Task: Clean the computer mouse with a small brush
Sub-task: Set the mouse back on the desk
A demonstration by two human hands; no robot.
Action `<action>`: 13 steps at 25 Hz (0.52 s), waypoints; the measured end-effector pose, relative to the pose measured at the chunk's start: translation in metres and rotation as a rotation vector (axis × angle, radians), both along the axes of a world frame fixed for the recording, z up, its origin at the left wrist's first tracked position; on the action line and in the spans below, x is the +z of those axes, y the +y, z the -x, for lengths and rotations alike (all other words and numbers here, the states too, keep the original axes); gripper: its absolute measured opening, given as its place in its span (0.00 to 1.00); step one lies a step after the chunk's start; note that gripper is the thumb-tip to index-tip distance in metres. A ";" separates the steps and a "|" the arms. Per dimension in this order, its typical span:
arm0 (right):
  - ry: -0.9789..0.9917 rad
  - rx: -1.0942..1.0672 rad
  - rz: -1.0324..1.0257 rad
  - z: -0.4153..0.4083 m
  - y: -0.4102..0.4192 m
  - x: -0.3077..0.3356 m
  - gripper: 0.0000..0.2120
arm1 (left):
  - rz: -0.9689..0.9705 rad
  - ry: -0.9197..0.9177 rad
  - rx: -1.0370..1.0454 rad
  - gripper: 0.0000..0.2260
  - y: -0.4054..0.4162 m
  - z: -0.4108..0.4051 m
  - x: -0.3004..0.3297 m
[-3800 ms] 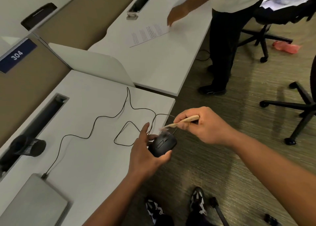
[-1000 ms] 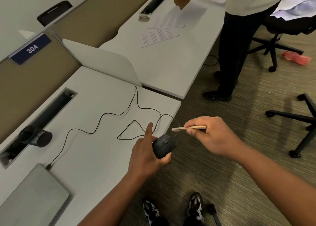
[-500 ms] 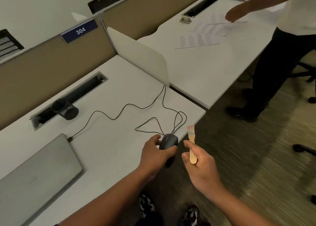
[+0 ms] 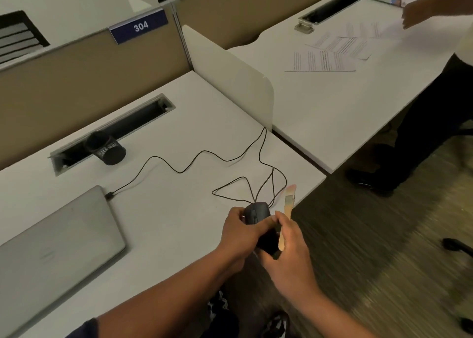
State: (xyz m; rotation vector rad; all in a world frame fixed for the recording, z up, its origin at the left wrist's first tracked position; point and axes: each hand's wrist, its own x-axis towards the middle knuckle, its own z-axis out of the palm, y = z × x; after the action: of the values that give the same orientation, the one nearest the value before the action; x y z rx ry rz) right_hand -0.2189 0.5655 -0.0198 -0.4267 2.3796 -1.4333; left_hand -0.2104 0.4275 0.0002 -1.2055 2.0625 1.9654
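Both hands meet just below the centre of the frame in the single head view. The left hand grips the black computer mouse from its left side, holding it over the desk edge. The right hand pinches the wooden handle of the small brush, whose bristles point up and away, off the mouse.

A second ago the brush lay level beside the mouse, bristles toward it; now it stands upright and the right hand's fingers touch the mouse body. I judge brushing is paused while the mouse is turned to a new face.

The mouse cable loops across the white desk to a closed grey laptop at lower left. A black cup sits by the cable slot. At upper right, another person stands at a neighbouring desk with printed sheets. Carpet fills the lower right.
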 end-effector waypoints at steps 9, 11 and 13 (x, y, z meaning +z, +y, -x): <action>0.018 -0.025 -0.077 0.035 -0.026 -0.010 0.41 | 0.285 0.091 -0.204 0.09 -0.054 0.007 -0.019; 0.018 -0.035 -0.060 0.041 -0.031 -0.010 0.41 | 0.622 0.060 -0.466 0.22 -0.084 0.010 -0.032; 0.014 -0.032 -0.049 0.046 -0.038 -0.010 0.40 | 0.799 -0.031 -0.644 0.25 -0.110 0.018 -0.042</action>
State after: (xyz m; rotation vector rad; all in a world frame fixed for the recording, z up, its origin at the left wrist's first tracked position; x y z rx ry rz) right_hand -0.2646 0.5277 -0.0300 -0.3892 2.4373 -1.3866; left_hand -0.2285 0.3180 -0.0413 -0.4576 2.8251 0.8547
